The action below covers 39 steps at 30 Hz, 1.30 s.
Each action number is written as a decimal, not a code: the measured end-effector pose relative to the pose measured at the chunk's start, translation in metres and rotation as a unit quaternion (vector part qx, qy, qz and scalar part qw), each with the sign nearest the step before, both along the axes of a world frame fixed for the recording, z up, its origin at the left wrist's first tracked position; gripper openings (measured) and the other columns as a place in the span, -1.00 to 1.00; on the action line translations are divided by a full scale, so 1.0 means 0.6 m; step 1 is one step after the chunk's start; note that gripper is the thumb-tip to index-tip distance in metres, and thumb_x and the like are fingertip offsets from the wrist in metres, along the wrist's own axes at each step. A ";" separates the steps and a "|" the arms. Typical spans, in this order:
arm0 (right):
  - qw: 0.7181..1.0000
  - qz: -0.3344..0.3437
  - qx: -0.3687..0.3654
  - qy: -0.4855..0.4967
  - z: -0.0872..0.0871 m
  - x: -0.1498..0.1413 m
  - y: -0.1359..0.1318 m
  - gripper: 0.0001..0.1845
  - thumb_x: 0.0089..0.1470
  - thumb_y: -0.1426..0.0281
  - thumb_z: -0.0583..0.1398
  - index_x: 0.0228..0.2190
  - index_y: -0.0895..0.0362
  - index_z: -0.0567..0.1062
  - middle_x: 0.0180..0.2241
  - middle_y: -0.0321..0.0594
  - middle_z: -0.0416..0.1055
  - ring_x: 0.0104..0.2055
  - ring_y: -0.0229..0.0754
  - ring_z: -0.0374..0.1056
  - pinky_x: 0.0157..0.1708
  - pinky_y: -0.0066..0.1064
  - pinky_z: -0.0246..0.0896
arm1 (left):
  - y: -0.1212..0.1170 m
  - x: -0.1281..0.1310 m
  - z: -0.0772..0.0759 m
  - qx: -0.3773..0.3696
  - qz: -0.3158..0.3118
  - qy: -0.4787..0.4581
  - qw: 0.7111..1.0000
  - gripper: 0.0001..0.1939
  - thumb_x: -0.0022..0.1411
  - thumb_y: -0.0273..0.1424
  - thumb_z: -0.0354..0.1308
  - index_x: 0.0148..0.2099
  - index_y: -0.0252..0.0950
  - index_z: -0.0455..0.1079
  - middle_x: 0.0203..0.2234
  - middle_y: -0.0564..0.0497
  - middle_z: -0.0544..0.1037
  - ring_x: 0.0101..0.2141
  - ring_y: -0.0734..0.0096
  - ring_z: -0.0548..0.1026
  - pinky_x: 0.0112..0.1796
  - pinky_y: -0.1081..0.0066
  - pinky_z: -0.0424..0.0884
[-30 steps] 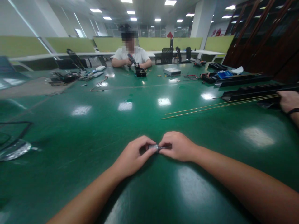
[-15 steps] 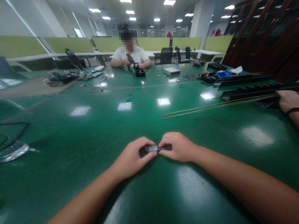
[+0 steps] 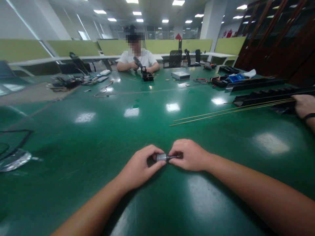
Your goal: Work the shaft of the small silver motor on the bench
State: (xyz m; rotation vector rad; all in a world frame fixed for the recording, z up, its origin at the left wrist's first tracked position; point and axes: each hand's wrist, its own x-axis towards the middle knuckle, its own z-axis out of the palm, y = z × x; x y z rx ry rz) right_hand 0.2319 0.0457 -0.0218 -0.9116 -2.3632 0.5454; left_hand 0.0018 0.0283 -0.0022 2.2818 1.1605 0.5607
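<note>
My left hand (image 3: 140, 165) pinches a small silver metal cylinder (image 3: 161, 157) between thumb and fingers, a little above or on the green tabletop. From the cylinder's right end a thin dark rod (image 3: 169, 157) sticks out, and my right hand (image 3: 189, 155) has thumb and forefinger closed on it. Cylinder and rod lie in one line, roughly level. The cylinder's left end is partly hidden by my left fingers. Whether the rod is a shaft or a bit is too small to tell.
Two long thin brass-coloured rods (image 3: 209, 114) reach in from another person's hand (image 3: 305, 106) at right, beside black channel pieces (image 3: 265, 96). Across the green table (image 3: 98, 141), a co-worker (image 3: 137, 59) holds a power tool (image 3: 138, 62). A foil-like piece (image 3: 16, 160) and cables lie left.
My right fingertips have shifted very slightly to the right along the dark rod. My left hand keeps its pinch on the cylinder.
</note>
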 end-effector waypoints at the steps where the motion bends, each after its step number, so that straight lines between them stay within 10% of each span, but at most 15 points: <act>1: 1.000 0.000 -0.003 -0.001 0.000 0.000 0.000 -0.90 0.01 0.37 0.31 -0.37 0.13 0.58 -0.43 -0.26 0.48 -0.38 -0.25 0.34 -0.34 -0.44 0.14 | 0.000 0.000 0.000 0.000 0.000 0.000 1.000 -0.80 0.31 -0.27 0.15 -0.09 -0.24 0.46 -0.29 -0.01 0.53 -0.27 0.31 0.48 -0.23 0.36 0.38; 39: 0.999 0.008 -0.010 -0.038 0.016 0.026 0.005 -0.96 -0.08 0.45 0.29 -0.47 0.17 0.52 -0.49 -0.29 0.43 -0.43 -0.26 0.30 -0.35 -0.43 0.14 | 0.000 -0.003 -0.002 -0.010 0.000 -0.003 1.000 -0.81 0.29 -0.29 0.18 -0.09 -0.23 0.46 -0.29 0.02 0.52 -0.27 0.32 0.47 -0.21 0.35 0.37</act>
